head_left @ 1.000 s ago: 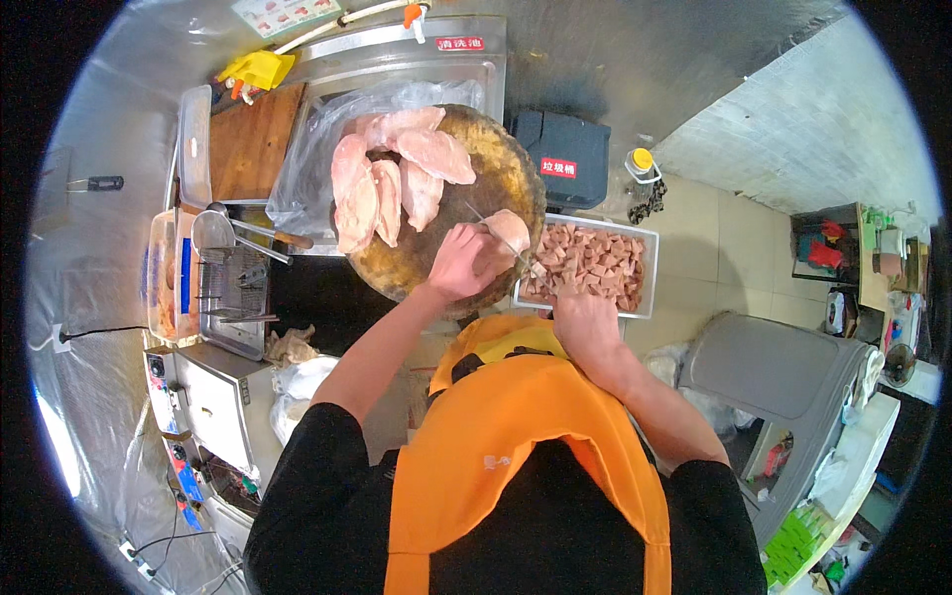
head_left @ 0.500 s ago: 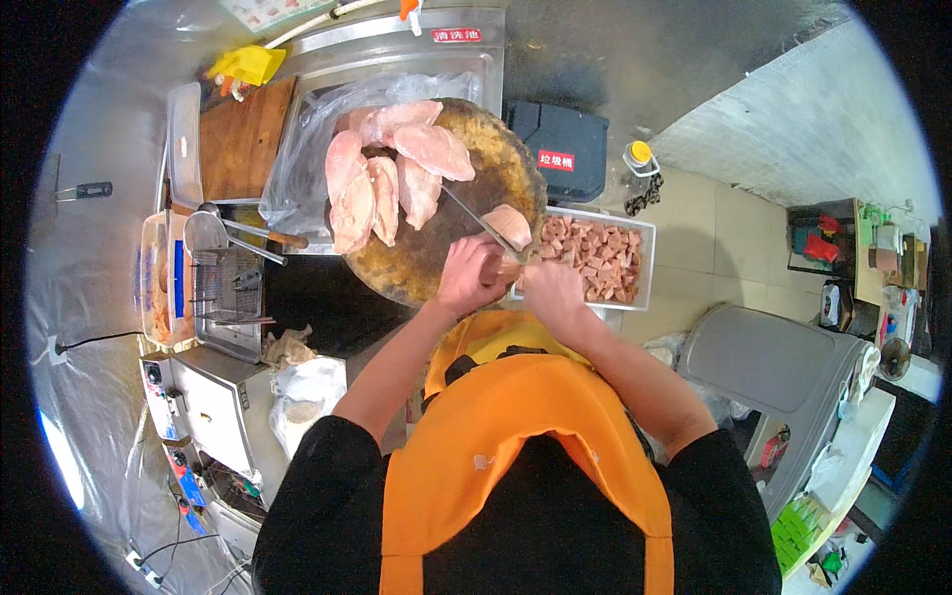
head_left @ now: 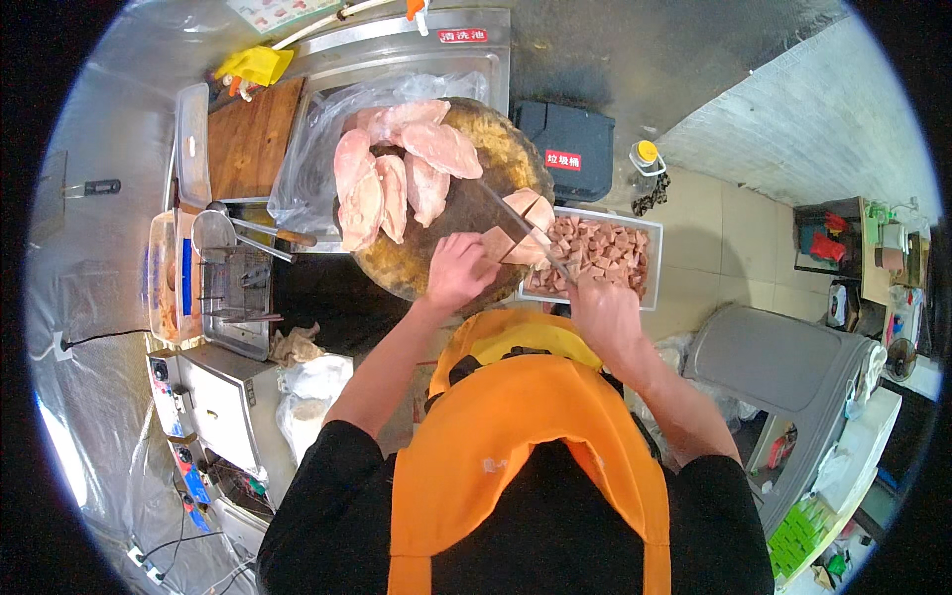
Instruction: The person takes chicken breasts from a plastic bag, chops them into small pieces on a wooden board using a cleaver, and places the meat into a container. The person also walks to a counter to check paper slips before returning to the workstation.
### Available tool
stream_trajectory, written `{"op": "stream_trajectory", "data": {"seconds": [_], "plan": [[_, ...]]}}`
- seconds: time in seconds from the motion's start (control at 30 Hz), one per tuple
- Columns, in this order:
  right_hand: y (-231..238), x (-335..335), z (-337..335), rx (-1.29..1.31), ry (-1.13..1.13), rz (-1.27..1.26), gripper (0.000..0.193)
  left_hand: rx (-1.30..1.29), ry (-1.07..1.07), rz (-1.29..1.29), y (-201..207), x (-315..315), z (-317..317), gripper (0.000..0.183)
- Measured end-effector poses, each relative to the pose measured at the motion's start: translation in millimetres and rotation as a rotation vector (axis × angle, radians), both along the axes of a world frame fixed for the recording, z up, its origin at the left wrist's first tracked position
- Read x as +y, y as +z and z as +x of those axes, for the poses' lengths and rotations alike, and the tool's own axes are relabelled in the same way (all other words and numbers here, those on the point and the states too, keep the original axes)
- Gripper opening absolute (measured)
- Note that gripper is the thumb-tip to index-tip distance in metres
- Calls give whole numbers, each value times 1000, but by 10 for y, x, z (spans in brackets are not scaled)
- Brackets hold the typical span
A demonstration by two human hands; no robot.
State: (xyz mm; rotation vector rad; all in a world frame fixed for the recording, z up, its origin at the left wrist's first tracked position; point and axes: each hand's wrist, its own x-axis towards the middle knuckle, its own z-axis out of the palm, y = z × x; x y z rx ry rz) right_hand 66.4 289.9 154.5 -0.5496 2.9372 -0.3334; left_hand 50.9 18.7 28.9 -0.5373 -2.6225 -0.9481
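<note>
Grey metal walls (head_left: 694, 69) with a scuffed, hazy sheen run beyond both hands, and pale square floor tiles (head_left: 742, 226) show to the right of the right fingers (head_left: 587, 290). Farther off, ahead of the left fingers (head_left: 480, 258), is a brushed-steel sink (head_left: 397, 48) with a squared rim. Right of the right fingers, toward the body, stands a smooth grey plastic panel (head_left: 778, 357) with rounded corners. Beneath and ahead of the left fingers sits the chopping block (head_left: 466, 213), a thick wooden round, mottled brown and ochre. Beyond the right fingers are a boxy dark bin (head_left: 565, 139) and, nearer, a white rectangular tray (head_left: 655, 260). A crinkled clear plastic sheet (head_left: 312, 159) lies past the block's far left side. Ahead of the left fingers, smooth, tapering pink meat pieces (head_left: 441, 149) are heaped on the block. The right fingers are closed round the handle of a knife (head_left: 555, 261), its narrow straight blade slanting away across the block. The left fingers are bent beside a flat-faced cut piece (head_left: 498, 243); whether they pinch it, I cannot tell. Other glossy cut portions (head_left: 536, 209) lie across the blade from them. Smallest are the rough-edged meat cubes (head_left: 595, 248) filling the tray, just past the right fingers.
</note>
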Motion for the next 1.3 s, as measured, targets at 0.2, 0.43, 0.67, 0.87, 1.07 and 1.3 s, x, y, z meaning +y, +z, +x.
{"op": "stream_trajectory", "data": {"seconds": [0.2, 0.43, 0.67, 0.87, 1.07, 1.3], "plan": [[-23, -161, 278, -258, 91, 63, 9, -108, -78, 17, 3, -101, 81, 32], [-874, -455, 341, -161, -2, 0, 27, -244, -86, 125, -378, -66, 178, 43], [-35, -428, 71, -43, -89, -171, 30, -214, -10, 145, -399, -488, 121, 70], [42, 265, -20, 116, -378, -125, 31, -144, -376, -136, -60, -64, -701, 116], [-82, 1062, 336, 87, -536, -58, 30, -59, -536, -200, -325, 814, -891, 102], [-161, 1652, 578, 72, -679, -31, 33, -10, -50, -49, 241, 404, -1451, 38]]}}
